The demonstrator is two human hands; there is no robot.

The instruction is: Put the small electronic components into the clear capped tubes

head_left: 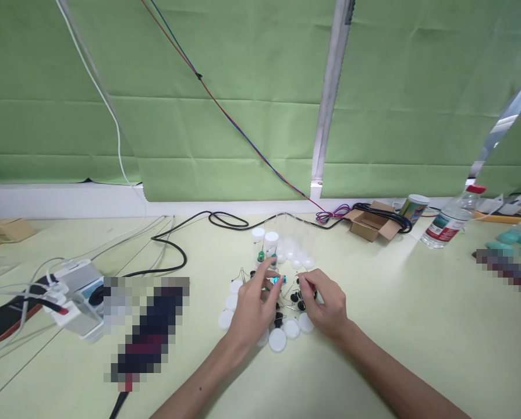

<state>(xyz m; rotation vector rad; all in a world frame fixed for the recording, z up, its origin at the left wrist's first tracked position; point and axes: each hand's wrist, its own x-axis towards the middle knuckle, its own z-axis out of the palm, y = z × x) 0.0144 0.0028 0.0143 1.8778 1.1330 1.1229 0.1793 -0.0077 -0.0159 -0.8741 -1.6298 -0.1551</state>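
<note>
My left hand [255, 302] hovers over the small parts in the table's middle, its thumb and forefinger pinching a small shiny blue piece [279, 280]. To its right, my right hand [328, 302] has its fingertips closed together beside thin wires and small black pieces [294, 297]; what it holds is too small to make out. White round caps [277, 340] lie in an arc below and left of the hands. Just beyond the left fingers stand small white-topped pieces [271, 238], with a green piece [261, 256] beside them. Clear, whitish containers [290, 247] are behind the parts.
A power strip with plugs [74, 297] and a blurred dark object [151, 331] lie left. Black cable [229, 221] runs along the back. An open cardboard box [371, 224], a can [414, 208] and a red-capped bottle [450, 221] stand at the back right.
</note>
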